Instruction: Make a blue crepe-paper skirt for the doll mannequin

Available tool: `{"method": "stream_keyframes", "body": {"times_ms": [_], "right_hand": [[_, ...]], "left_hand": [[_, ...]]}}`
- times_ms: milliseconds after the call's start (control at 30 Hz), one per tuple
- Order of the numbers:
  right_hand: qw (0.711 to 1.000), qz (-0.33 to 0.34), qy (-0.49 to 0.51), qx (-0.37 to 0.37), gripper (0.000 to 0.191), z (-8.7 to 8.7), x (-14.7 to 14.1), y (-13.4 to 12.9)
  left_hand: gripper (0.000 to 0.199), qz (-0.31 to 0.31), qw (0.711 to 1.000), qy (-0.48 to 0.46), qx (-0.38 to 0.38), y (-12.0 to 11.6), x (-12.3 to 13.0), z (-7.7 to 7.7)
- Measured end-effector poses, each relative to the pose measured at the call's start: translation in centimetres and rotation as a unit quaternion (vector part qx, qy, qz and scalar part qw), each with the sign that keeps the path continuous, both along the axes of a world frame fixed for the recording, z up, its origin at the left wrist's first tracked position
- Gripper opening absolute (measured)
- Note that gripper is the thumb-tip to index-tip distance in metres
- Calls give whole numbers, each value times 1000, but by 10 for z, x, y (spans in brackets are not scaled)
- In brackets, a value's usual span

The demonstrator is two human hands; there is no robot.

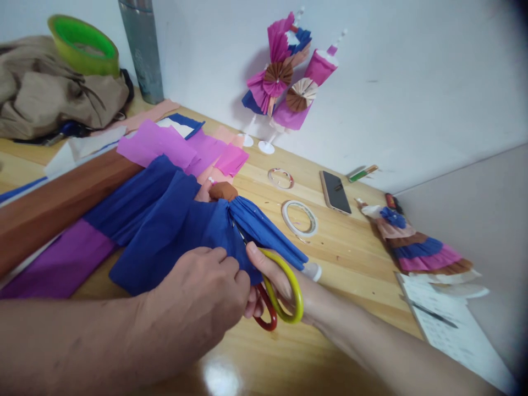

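My right hand (276,278) is closed on a pair of scissors (296,294) with one yellow and one red handle loop. The blades point up and away, into the folds of blue crepe paper (165,247). Beside them my left hand (206,291) is curled, knuckles up, pinching the near edge of that paper; its fingertips are partly hidden. The blue paper is gathered around a small figure lying on the table, with a brown paper top (224,191) and a white round base (313,271) at the other end.
Two paper-dressed figures (278,80) stand against the wall. Tape rolls (300,218), a phone (335,191) and a tiered paper dress (424,247) lie to the right, near a written sheet (457,330). Brown paper (61,198), a bottle (142,52) and a bag (53,93) occupy the left.
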State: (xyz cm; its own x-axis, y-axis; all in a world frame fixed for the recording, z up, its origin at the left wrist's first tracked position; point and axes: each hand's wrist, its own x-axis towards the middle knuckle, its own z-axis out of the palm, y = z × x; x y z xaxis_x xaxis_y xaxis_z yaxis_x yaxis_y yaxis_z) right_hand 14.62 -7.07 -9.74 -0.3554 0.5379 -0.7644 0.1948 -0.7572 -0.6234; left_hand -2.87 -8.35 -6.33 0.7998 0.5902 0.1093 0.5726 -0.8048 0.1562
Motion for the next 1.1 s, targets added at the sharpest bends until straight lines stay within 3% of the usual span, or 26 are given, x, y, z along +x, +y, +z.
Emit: {"method": "stream_keyframes", "body": {"times_ms": [200, 533, 900, 1100], "right_hand": [[1000, 4, -12, -2, 77, -2, 2, 2], [1000, 19, -2, 16, 76, 0, -1, 10], [994, 48, -78, 52, 75, 7, -7, 12], [993, 56, -68, 74, 72, -7, 2, 6]], "left_hand": [[22, 14, 999, -20, 23, -6, 1, 2], [20, 22, 1000, -12, -18, -9, -3, -3], [25, 32, 999, -13, -27, -16, -3, -3], [23, 23, 999, 2, -33, -10, 2, 7]]}}
